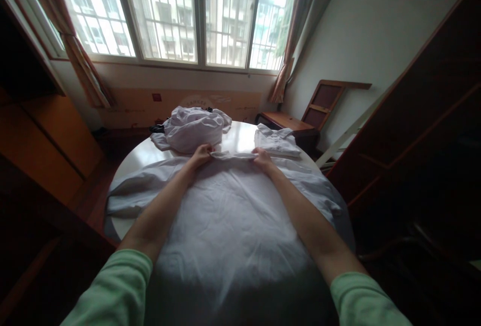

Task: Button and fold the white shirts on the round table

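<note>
A white shirt [229, 215] lies spread flat over the round table [240, 138], its collar at the far end. My left hand [201, 155] grips the left end of the collar. The right end of the collar is held by my right hand [262, 158]. The two hands are about a collar's width apart, both resting on the cloth. The shirt's sleeves spread out to the left and right sides of the table.
A crumpled heap of white clothes [193, 128] sits at the table's far left. A folded white shirt [276, 141] lies at the far right. Wooden cabinets stand on both sides, a small desk [285, 121] under the window.
</note>
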`<control>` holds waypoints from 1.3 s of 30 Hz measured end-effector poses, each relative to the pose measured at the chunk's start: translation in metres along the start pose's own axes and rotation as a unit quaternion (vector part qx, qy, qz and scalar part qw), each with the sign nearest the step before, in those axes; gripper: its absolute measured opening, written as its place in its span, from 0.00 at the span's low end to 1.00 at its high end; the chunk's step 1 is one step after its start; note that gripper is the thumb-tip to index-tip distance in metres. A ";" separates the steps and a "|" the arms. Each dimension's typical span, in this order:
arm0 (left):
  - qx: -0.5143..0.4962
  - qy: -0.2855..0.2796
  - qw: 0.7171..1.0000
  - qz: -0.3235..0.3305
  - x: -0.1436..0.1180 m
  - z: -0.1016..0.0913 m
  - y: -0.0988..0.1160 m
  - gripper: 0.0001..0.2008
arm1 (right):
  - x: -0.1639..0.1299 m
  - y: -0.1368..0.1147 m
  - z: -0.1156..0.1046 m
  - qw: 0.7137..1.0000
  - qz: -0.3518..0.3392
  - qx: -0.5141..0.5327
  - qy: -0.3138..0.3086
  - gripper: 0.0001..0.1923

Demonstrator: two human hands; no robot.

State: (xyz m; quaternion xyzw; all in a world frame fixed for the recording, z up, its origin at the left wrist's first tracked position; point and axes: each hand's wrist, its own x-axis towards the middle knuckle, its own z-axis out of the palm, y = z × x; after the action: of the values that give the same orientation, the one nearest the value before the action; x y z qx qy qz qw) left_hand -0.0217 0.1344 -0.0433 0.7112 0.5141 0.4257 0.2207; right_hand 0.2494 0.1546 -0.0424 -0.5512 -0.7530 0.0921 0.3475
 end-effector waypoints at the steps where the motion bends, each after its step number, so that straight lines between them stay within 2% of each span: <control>1: 0.012 0.002 1.000 0.024 -0.001 -0.001 0.000 0.04 | -0.001 0.001 -0.002 1.000 -0.026 0.003 0.004 0.05; 5: 0.099 0.006 0.988 0.114 -0.004 0.000 0.003 0.05 | -0.008 -0.002 -0.005 0.989 -0.141 0.002 0.044 0.06; 7: 0.100 0.008 0.986 0.131 -0.006 0.002 0.006 0.05 | -0.011 -0.007 -0.006 0.985 -0.160 -0.006 0.057 0.05; 11: 0.036 0.030 0.996 0.071 -0.009 0.004 0.014 0.11 | -0.011 -0.013 -0.007 0.994 -0.096 -0.028 0.053 0.04; 13: -0.011 0.017 0.999 0.035 -0.008 0.002 0.019 0.12 | -0.009 -0.015 -0.010 0.996 -0.061 -0.014 0.064 0.04; 15: -0.042 -0.008 0.999 0.009 -0.005 -0.004 0.025 0.11 | -0.006 -0.018 -0.016 0.997 -0.047 0.028 0.062 0.10; 17: -0.047 -0.013 0.999 -0.007 -0.002 -0.012 0.033 0.09 | -0.003 -0.022 -0.023 0.996 -0.056 0.071 0.018 0.16; 18: -0.047 -0.013 0.999 -0.012 -0.001 -0.016 0.036 0.08 | -0.002 -0.024 -0.027 0.995 -0.063 0.082 -0.016 0.15; 21: -0.069 -0.062 0.996 -0.011 -0.001 -0.025 0.042 0.10 | -0.002 -0.031 -0.037 0.988 -0.071 0.085 -0.109 0.06; 24: -0.078 -0.141 0.987 -0.018 0.000 -0.028 0.038 0.12 | -0.005 -0.035 -0.042 0.977 -0.056 0.145 -0.149 0.08; 26: -0.075 -0.157 0.984 -0.028 0.002 -0.028 0.032 0.12 | -0.007 -0.037 -0.042 0.964 -0.028 0.204 -0.168 0.08; 28: -0.079 -0.152 0.984 -0.037 0.005 -0.027 0.028 0.12 | -0.009 -0.038 -0.041 0.953 0.005 0.245 -0.178 0.07; 32: -0.109 -0.136 0.983 -0.062 0.007 -0.028 0.032 0.12 | -0.009 -0.044 -0.039 0.934 0.050 0.322 -0.149 0.04; 36: -0.131 -0.130 0.981 -0.066 0.003 -0.026 0.045 0.18 | -0.008 -0.046 -0.039 0.913 0.099 0.365 -0.155 0.10; 37: -0.104 -0.115 0.986 -0.063 0.002 -0.024 0.047 0.19 | -0.008 -0.045 -0.038 0.917 0.103 0.351 -0.157 0.12; 39: 0.013 -0.045 0.996 -0.082 0.001 -0.017 0.047 0.19 | -0.006 -0.040 -0.034 0.949 0.110 0.263 -0.135 0.14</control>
State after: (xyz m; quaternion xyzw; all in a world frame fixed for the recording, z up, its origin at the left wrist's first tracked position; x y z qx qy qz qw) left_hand -0.0096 0.1155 0.0015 0.6877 0.5659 0.3669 0.2687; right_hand 0.2410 0.1256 0.0012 -0.5020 -0.6769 0.3974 0.3632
